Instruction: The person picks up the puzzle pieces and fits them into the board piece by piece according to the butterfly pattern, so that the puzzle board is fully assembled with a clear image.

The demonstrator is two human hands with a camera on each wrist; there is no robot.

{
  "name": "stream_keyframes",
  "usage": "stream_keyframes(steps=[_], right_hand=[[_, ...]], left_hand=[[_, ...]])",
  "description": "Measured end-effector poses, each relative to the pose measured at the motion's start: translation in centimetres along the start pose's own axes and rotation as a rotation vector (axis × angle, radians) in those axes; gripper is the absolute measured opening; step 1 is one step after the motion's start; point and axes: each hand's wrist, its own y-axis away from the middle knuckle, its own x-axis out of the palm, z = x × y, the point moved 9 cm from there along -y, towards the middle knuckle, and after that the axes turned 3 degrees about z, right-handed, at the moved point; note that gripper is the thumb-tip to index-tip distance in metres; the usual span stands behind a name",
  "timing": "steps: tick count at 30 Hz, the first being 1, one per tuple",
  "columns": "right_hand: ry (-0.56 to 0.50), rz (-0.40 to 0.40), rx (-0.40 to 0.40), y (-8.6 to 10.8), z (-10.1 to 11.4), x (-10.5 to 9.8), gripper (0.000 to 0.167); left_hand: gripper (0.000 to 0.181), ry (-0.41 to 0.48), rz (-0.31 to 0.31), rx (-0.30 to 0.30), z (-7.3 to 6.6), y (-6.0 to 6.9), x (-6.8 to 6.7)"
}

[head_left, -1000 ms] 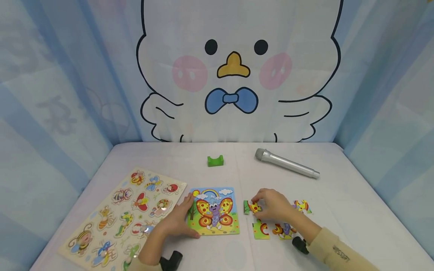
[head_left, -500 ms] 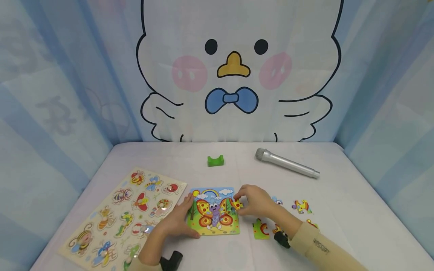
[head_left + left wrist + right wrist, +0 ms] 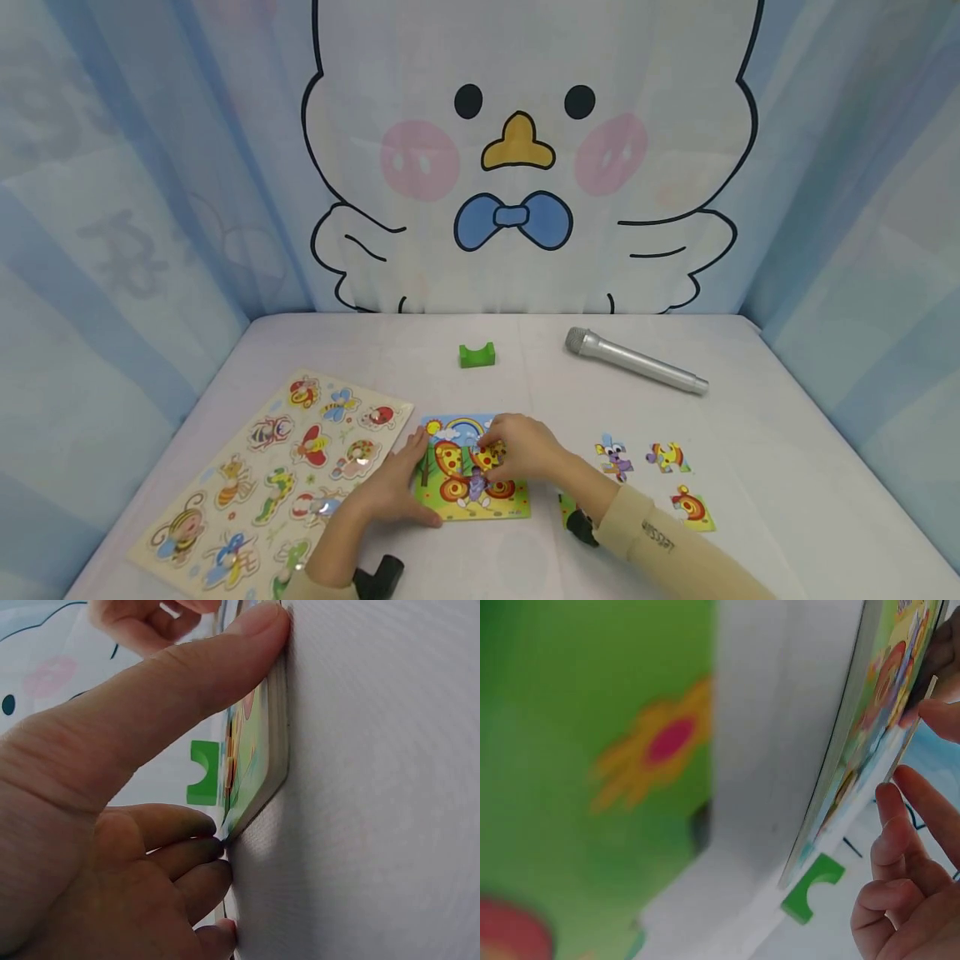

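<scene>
A square butterfly puzzle board (image 3: 491,510) lies mid-table in the head view. My left hand (image 3: 392,487) steadies its near left corner, fingers against the left side. In the left wrist view, the extended thumb (image 3: 172,697) presses along the board's edge. Over the board's right half, my right hand (image 3: 528,450) pinches a small puzzle piece between thumb and fingertips. That thin puzzle piece (image 3: 911,735) is seen edge-on and tilted in the right wrist view; its face is mostly hidden. Loose puzzle pieces (image 3: 667,456) lie to the right, some partly hidden by the right arm.
A large insect puzzle board (image 3: 288,446) lies on the left under the left forearm. Farther back are a green arch block (image 3: 477,357) and a silver microphone (image 3: 637,362). Curtains (image 3: 112,292) enclose the table's sides and back.
My right hand has picked up a puzzle piece from the loose group and carried it left over the butterfly board. The left hand stays in place.
</scene>
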Motion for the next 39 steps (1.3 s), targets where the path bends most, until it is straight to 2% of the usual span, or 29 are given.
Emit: stream_keyframes(steps=[7,15,23,39], right_hand=[[0.026,0.039,-0.019,-1.7,1.7,1.3,0.039],[0.068,0.058,-0.01,-3.0,3.4,1.7,0.04],[0.083,0.057,0.027,-3.8,3.6,2.1,0.039],[0.095,0.066,0.052,-3.9,3.4,2.3,0.038]], left_hand=[[0.116,0.01,0.007,-0.002,0.1,0.0,-0.1],[0.116,0.029,0.011,0.003,0.0,-0.1,0.0],[0.115,0.035,0.016,-0.007,0.1,0.0,0.0],[0.114,0.04,0.022,0.002,0.0,-0.1,-0.1]])
